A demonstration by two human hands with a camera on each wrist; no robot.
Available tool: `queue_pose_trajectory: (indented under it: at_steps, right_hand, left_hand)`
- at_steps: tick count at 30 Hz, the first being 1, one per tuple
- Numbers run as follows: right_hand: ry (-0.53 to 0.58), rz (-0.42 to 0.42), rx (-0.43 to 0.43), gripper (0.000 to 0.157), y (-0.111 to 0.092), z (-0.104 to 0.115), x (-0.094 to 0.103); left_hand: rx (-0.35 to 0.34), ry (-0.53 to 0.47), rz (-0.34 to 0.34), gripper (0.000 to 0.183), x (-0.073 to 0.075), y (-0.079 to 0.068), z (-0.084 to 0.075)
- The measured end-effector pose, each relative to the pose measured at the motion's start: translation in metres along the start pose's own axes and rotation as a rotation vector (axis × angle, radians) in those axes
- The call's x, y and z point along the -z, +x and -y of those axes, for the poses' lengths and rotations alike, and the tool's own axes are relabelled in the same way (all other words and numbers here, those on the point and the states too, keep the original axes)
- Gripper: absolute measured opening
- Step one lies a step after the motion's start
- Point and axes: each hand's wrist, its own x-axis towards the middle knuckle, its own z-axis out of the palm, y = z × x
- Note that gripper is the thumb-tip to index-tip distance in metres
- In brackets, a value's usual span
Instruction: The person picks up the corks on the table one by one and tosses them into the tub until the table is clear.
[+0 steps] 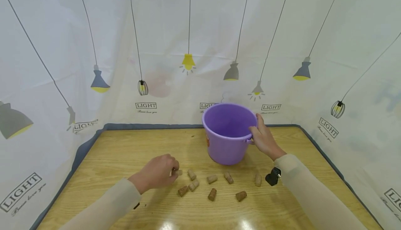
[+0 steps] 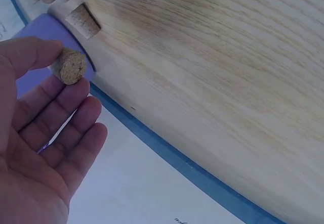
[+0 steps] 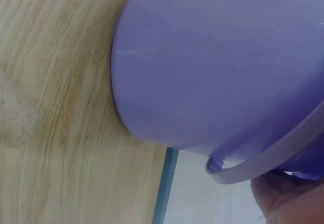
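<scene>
Between thumb and fingertips my left hand (image 1: 158,173) pinches a cork (image 2: 72,67), just above the table at the left of the other corks. In the left wrist view its pale, rough end faces the camera. My right hand (image 1: 266,140) grips the rim of a purple bucket (image 1: 226,150) at its right side, thumb over the edge; the other fingers are partly hidden. The bucket stands upright on the table, and its handle (image 3: 273,158) hangs down in the right wrist view. Several light and darker brown corks, such as this one (image 1: 212,179), lie scattered in front of it.
The wooden table (image 1: 131,146) has a dark blue border along its back and sides. White cloth (image 1: 169,31) printed with hanging lamps closes off the back and both sides. One cork (image 1: 258,180) lies apart at the right, near the right wrist's black device (image 1: 273,176).
</scene>
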Motion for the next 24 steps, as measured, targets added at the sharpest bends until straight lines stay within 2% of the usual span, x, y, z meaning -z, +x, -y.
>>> queue_pose_trajectory:
  at_steps: [11,24]
  right_hand:
    - [-0.005,0.003,-0.003,0.072,0.000,0.000,0.000]
    - [0.011,0.008,0.001,0.072,0.001,-0.002,0.001]
  left_hand:
    - [-0.045,0.053,-0.126,0.005,0.002,0.009,-0.003]
    - [-0.090,0.037,-0.252,0.011,0.008,0.022,-0.008]
